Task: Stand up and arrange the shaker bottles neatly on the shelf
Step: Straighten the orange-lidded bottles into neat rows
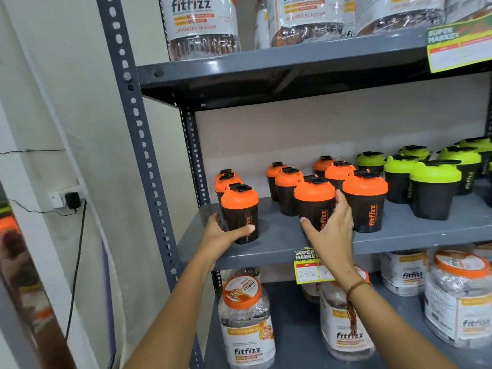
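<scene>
Orange-lidded and dark-bodied, one shaker bottle (240,215) is standing upright at the front left of the grey shelf (279,241), and the left hand (222,233) is cupping its lower half: the thumb is lying across the front of the base while the fingers are wrapping round the far side, where they are hidden by the bottle. The grip is loose and half open rather than clenched. Directly behind that bottle, two more orange shakers (226,181) are lining up toward the back wall.

Across from it, the right hand (331,227) is spread wide, palm facing left, with the thumb reaching along the base of a second shaker (315,202) and the fingertips rising between it and its neighbour (365,203). Whether the palm is pressing the body or only resting against it is hard to make out, since the hand is covering the lower part of the bottle and its printed logo. A thread bracelet (355,287) is circling that wrist.

Beyond the right hand, further orange shakers (288,190) are standing in short rows, and to its right a group of green-lidded shakers (434,189) is running off the edge of view. Below both hands, a yellow price tag (308,267) is hanging from the shelf lip, partly hidden by the right forearm, above large jars (246,318) on the lower level.
</scene>
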Available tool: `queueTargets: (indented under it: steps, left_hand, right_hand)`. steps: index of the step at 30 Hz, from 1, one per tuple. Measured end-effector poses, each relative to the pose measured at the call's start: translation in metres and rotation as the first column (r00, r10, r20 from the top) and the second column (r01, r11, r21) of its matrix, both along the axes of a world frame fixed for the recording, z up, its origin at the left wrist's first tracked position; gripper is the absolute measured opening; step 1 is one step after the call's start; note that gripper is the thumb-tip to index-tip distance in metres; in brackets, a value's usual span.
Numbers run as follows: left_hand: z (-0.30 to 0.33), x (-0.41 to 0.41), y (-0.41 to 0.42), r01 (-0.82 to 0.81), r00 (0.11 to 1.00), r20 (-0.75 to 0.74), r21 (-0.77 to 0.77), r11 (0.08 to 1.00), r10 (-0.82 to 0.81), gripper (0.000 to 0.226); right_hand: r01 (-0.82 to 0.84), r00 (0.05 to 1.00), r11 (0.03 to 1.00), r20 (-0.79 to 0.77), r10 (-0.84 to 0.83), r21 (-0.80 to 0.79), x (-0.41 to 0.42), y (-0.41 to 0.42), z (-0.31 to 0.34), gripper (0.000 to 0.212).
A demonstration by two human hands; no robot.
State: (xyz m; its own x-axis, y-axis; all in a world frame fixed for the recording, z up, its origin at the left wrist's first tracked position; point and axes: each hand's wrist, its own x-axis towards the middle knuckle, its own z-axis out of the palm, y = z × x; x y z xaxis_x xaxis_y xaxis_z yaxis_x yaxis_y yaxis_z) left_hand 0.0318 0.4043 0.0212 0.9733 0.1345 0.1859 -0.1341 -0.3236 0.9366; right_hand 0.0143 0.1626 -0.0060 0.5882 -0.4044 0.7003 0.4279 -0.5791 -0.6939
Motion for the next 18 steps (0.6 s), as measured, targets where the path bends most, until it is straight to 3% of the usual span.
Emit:
queueTargets:
  steps: [5, 14, 18]
  left_hand:
    - [0.0, 0.009, -0.006, -0.03, 0.999, 0.015, 0.082, 0.996, 0.029, 0.113]
    - [-0.004, 0.015, 0.005, -0.003, 0.999, 0.049, 0.127, 0.992, -0.003, 0.085]
    - [-0.001, 0.014, 0.018, 0.062, 0.998, 0.005, 0.118, 0.991, -0.063, 0.085]
  right_hand:
    - [-0.057, 0.982, 0.998, -0.18, 0.06, 0.022, 0.015, -0.01, 0.005, 0.111]
    - [-0.218, 0.913, 0.973, -0.367, 0.179, -0.069, 0.029, -0.021, 0.016, 0.084]
    - [-0.279, 0.908, 0.949, -0.362, 0.209, -0.15, 0.026, -0.02, 0.017, 0.089]
